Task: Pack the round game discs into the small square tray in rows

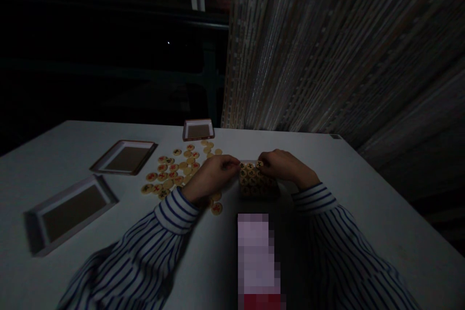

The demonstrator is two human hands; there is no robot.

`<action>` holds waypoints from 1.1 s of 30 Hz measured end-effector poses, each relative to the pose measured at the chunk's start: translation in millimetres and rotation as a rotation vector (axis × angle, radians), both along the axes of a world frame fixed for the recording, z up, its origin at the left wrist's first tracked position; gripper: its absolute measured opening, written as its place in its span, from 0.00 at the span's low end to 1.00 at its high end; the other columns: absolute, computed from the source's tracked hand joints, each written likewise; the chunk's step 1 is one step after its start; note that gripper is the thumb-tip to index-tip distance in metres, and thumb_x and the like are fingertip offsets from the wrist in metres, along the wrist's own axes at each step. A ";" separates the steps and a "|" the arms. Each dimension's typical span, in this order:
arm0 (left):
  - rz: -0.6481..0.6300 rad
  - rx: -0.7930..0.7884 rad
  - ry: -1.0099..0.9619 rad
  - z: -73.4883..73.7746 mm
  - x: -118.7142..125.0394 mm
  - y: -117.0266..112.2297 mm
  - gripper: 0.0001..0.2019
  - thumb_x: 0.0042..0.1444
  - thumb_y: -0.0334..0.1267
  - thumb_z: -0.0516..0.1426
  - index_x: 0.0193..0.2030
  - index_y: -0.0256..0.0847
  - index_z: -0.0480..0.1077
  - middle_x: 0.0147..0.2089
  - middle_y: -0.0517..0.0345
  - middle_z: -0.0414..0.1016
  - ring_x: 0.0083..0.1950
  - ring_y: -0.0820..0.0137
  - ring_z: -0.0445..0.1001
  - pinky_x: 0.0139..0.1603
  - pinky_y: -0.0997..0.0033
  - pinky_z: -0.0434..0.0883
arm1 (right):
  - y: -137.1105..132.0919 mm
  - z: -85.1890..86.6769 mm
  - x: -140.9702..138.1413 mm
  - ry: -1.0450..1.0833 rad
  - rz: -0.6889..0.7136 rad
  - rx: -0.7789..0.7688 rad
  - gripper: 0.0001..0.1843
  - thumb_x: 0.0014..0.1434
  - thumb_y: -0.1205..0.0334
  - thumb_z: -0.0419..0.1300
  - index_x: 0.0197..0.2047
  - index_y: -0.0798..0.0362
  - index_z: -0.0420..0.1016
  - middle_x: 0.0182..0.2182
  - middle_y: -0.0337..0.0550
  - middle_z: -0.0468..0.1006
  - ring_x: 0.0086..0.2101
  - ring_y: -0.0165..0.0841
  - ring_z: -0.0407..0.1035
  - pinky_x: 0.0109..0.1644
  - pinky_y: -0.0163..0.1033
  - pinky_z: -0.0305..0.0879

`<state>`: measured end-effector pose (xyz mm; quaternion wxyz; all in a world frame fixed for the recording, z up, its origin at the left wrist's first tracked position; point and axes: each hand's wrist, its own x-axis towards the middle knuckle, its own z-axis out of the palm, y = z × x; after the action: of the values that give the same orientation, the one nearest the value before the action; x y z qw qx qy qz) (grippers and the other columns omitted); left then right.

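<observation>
My left hand (212,174) and my right hand (283,165) meet over a small box (256,181) filled with round wooden game discs marked in red and black. Both hands have their fingers curled and pinched at the box's top edge, left hand at its left corner, right hand at its right corner. What the fingertips grip is too dark to make out. Several loose discs (174,169) lie scattered on the white table (363,213) just left of my left hand, and one disc (217,208) lies near my left wrist. Striped sleeves cover both arms.
Three shallow box trays lie on the table's left: a near one (69,213), a middle one (123,157) and a small far one (198,130). A striped curtain (345,43) hangs behind the table at right. The room is dark.
</observation>
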<state>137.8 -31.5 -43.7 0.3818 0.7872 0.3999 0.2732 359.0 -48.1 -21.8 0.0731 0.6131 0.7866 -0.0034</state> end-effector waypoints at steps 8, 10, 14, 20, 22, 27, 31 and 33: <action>0.010 0.010 0.012 1.0 -1.0 -0.7 0.16 0.53 0.46 0.53 0.41 0.38 0.74 0.36 0.53 0.78 0.36 0.67 0.74 0.34 0.71 0.68 | 0.8 -1.4 0.5 -0.017 0.013 -0.003 0.17 0.58 0.56 0.50 0.46 0.51 0.73 0.38 0.48 0.78 0.38 0.37 0.71 0.36 0.37 0.59; 0.009 0.018 0.015 3.2 -1.0 -1.7 0.16 0.53 0.45 0.53 0.42 0.38 0.74 0.38 0.53 0.78 0.36 0.67 0.74 0.35 0.71 0.68 | 0.5 -1.1 0.3 -0.015 0.014 -0.001 0.17 0.58 0.56 0.50 0.46 0.51 0.73 0.39 0.49 0.78 0.38 0.37 0.71 0.36 0.37 0.59; 0.008 0.026 0.023 4.5 -0.6 -2.4 0.15 0.53 0.44 0.53 0.41 0.38 0.74 0.38 0.53 0.78 0.36 0.68 0.74 0.36 0.71 0.68 | 0.3 -1.3 0.2 -0.034 0.018 0.008 0.16 0.58 0.57 0.50 0.46 0.52 0.73 0.38 0.49 0.78 0.38 0.37 0.71 0.36 0.37 0.59; 0.004 0.031 -0.001 1.1 -0.1 -1.0 0.15 0.53 0.44 0.53 0.39 0.38 0.75 0.37 0.54 0.78 0.36 0.68 0.74 0.35 0.72 0.68 | 0.4 -1.2 -1.2 -0.060 0.028 0.026 0.16 0.58 0.57 0.50 0.45 0.53 0.73 0.38 0.50 0.78 0.37 0.38 0.71 0.36 0.38 0.59; -0.001 0.029 0.002 2.3 0.0 -1.7 0.15 0.53 0.44 0.53 0.39 0.38 0.75 0.36 0.54 0.78 0.36 0.68 0.73 0.35 0.72 0.68 | 0.3 -0.7 -2.1 -0.067 0.024 0.017 0.16 0.58 0.57 0.50 0.45 0.53 0.72 0.38 0.51 0.78 0.37 0.38 0.71 0.36 0.38 0.59; -0.004 0.026 0.023 5.8 -0.2 -2.9 0.15 0.53 0.44 0.53 0.39 0.38 0.75 0.36 0.54 0.78 0.36 0.68 0.73 0.35 0.73 0.68 | 0.4 -0.1 -4.0 -0.091 0.008 0.003 0.17 0.59 0.57 0.49 0.46 0.54 0.72 0.38 0.52 0.77 0.38 0.39 0.71 0.37 0.38 0.59; -0.003 0.024 0.008 4.1 -0.8 -1.6 0.15 0.53 0.45 0.53 0.38 0.38 0.74 0.36 0.54 0.78 0.36 0.68 0.74 0.35 0.72 0.68 | 0.8 -1.0 -3.4 -0.083 0.014 0.008 0.17 0.60 0.56 0.48 0.45 0.53 0.72 0.38 0.51 0.77 0.38 0.38 0.71 0.36 0.38 0.59; -0.010 0.026 0.002 3.1 -1.1 -1.1 0.15 0.53 0.45 0.52 0.38 0.38 0.74 0.36 0.55 0.78 0.36 0.68 0.74 0.36 0.72 0.68 | 0.8 -1.3 -2.8 -0.079 0.020 0.015 0.18 0.60 0.56 0.47 0.45 0.53 0.73 0.38 0.51 0.77 0.37 0.38 0.71 0.36 0.38 0.59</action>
<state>136.7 -32.6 -40.6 0.3723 0.7944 0.3927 0.2758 356.3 -47.2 -23.1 0.0993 0.6053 0.7893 0.0274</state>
